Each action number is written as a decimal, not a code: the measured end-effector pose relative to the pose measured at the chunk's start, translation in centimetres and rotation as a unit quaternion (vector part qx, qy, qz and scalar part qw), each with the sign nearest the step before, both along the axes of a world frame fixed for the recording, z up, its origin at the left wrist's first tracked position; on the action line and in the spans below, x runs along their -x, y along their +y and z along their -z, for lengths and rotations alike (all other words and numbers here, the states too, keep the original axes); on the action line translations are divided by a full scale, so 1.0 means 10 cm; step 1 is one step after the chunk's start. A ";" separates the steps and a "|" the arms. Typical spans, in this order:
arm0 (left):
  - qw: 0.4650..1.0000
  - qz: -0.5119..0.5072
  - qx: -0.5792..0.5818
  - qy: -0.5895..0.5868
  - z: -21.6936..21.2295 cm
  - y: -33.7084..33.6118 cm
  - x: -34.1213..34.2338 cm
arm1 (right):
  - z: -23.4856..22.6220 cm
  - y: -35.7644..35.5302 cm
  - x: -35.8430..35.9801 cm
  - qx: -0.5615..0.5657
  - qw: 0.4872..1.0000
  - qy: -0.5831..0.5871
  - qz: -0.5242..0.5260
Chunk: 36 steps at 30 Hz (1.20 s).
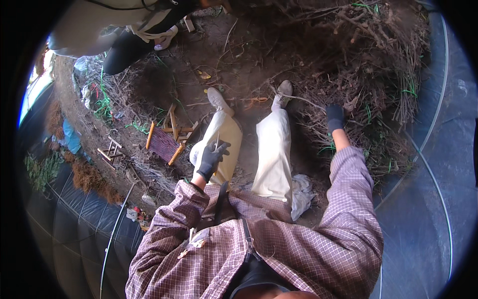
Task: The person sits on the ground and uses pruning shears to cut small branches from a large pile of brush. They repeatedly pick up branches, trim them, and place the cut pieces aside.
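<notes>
My right hand (336,118), in a dark glove, is closed at the right edge of a heap of thin woody stems. A long bare stem (307,101) runs left from its fingers to my right shoe (285,88). My left hand (213,157), gloved too, is above my left thigh with its fingers curled. A thin pale piece (217,139) sticks up from it, too small to name. The brushwood heap (328,82) has rooty, tangled ends, with green ties (411,90) around some bundles.
A small folding stool (167,144) with a purple woven seat lies left of my legs, near a smaller wooden frame (112,151). Another person's leg (129,50) is at upper left, beside more tied stems (112,89). Dark sheeting (423,209) bounds the right side.
</notes>
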<state>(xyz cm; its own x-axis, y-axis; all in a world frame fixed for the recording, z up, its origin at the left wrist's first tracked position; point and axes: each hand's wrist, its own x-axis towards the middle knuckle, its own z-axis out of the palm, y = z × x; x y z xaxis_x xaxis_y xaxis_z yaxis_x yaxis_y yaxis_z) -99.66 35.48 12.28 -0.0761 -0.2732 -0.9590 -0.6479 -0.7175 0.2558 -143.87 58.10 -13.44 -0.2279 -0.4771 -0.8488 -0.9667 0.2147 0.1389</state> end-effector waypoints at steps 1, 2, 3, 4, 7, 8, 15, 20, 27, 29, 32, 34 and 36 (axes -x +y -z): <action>1.000 -0.005 0.013 -0.017 -0.02 0.00 0.02 | -0.21 -0.07 -0.02 0.082 0.996 -0.017 0.000; 0.995 -0.044 0.088 -0.003 -0.02 0.11 -0.01 | -0.53 -0.20 -0.05 0.171 0.984 -0.043 -0.005; 0.984 0.057 0.163 0.036 0.04 0.12 -0.12 | -0.89 -0.30 -0.06 0.255 0.965 -0.064 -0.007; 0.963 0.125 0.231 0.060 -0.01 0.00 -0.02 | -1.23 -0.38 -0.07 0.261 0.961 -0.083 -0.021; 0.903 0.251 0.333 0.102 -0.31 -0.32 0.36 | -2.14 -0.74 -0.30 0.274 0.948 -0.152 -0.050; 0.886 0.280 0.354 0.107 -0.35 -0.33 0.35 | -2.39 -0.94 -0.43 0.273 0.942 -0.186 -0.059; 0.882 0.321 0.343 -0.030 -0.85 -0.73 -0.40 | -3.67 -2.90 -1.64 0.436 0.817 -0.334 -0.176; 0.884 0.078 0.456 -0.065 -0.75 -0.79 -2.22 | -4.75 -3.93 -2.91 0.629 0.641 -0.405 -0.172; 0.887 -0.187 0.413 -0.087 -0.93 -2.13 -4.95 | -4.66 -3.62 -3.60 0.563 0.696 -0.444 0.035; 0.866 -0.162 0.423 -0.210 -1.02 -2.68 -5.20 | -4.31 -3.28 -3.56 0.475 0.786 -0.391 0.066; 0.846 -0.200 0.391 -0.304 -1.03 -3.11 -5.08 | -4.04 -2.85 -3.12 0.357 0.862 -0.345 0.104; 0.878 -0.185 0.335 -0.288 -1.05 -3.26 -4.69 | -3.77 -2.45 -2.76 0.322 0.879 -0.311 0.165; 0.934 -0.126 0.279 -0.185 -0.72 -3.02 -4.28 | -3.26 -2.01 -2.32 0.356 0.873 -0.250 0.220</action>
<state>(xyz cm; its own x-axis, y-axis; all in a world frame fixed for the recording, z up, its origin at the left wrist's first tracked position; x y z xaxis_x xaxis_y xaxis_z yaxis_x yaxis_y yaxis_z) -56.81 5.32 19.47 0.3665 -0.7024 -0.6102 -0.5948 -0.6812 0.4268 -120.71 38.01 19.14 -0.2070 -0.8840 -0.4192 -0.6709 0.4402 -0.5968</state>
